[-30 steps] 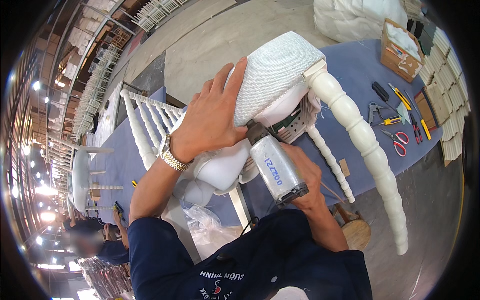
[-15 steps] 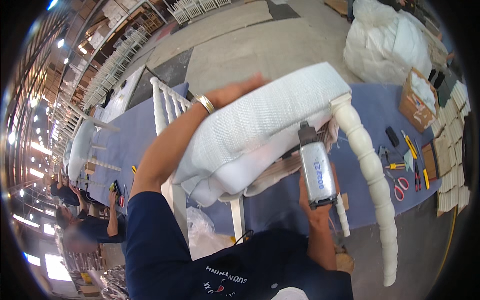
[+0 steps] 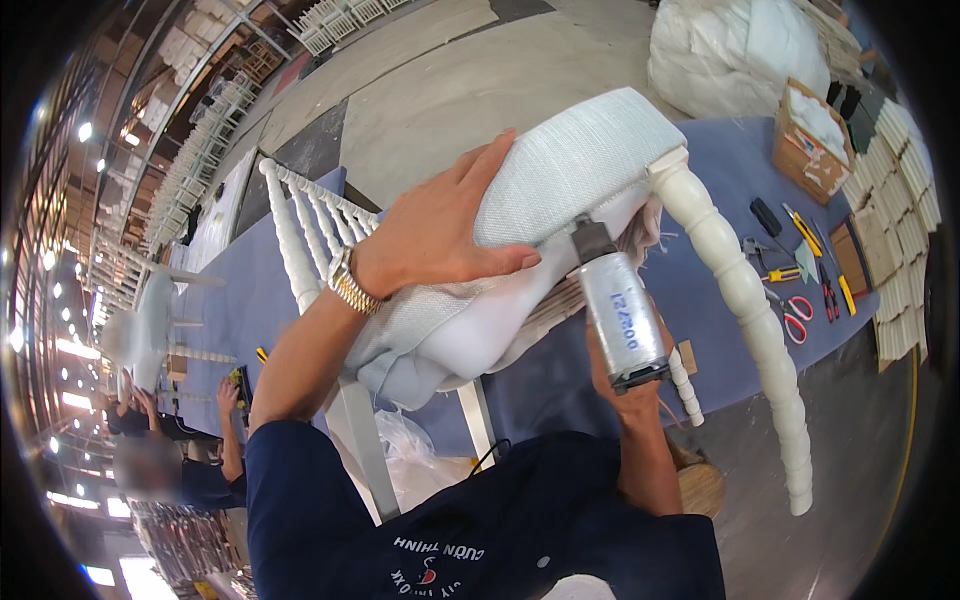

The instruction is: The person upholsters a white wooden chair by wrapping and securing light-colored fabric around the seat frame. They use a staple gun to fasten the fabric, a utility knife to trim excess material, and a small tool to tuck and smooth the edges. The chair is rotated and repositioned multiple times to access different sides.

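A cream wooden chair lies tipped on its side, its turned leg (image 3: 735, 280) pointing toward me at the right. Whitish woven fabric (image 3: 595, 145) covers the padded seat, and its loose edge hangs in folds over white padding (image 3: 490, 335). My left hand (image 3: 440, 225) lies spread on the fabric, fingers over the top and thumb along the seat's side; a gold watch is on its wrist. In my right hand (image 3: 635, 395) is a silver staple gun (image 3: 622, 310), its black nose at the fabric's lower edge. The gun hides part of that hand.
On the blue table cover (image 3: 720, 170) lie red-handled scissors (image 3: 797, 318), a yellow cutter (image 3: 800, 228) and several hand tools. A cardboard box (image 3: 812, 150) stands at the far right, beside stacked slats (image 3: 895, 200). Another person (image 3: 195, 470) works at the left near another chair.
My left hand has come back over the seat's top, with its thumb now on the side fabric. The staple gun stays near the fabric's lower edge. The whole view has shifted slightly.
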Action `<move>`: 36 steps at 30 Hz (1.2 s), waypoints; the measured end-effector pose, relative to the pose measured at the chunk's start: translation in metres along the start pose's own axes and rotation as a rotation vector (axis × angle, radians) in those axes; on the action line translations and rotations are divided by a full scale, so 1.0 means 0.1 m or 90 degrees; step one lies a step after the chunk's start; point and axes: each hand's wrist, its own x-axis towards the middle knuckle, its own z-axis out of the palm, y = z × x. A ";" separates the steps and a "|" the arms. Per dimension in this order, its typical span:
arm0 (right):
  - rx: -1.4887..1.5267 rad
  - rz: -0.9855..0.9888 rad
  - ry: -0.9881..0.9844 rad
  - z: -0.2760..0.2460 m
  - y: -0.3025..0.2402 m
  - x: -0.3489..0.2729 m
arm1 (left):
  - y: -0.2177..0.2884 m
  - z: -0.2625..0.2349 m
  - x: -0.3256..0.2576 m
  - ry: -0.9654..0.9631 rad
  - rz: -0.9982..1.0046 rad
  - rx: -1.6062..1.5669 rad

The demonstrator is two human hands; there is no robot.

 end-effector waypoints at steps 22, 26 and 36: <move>0.072 0.077 -0.187 0.07 -0.27 -0.02 | 0.18 0.08 -0.15 0.021 -0.070 0.071; 0.155 0.063 -0.173 0.14 -0.13 -0.13 | 0.22 0.08 -0.14 -0.005 -0.030 0.115; 0.089 0.169 -0.033 0.31 0.20 -0.36 | -0.83 -0.21 0.24 0.014 -0.072 -0.373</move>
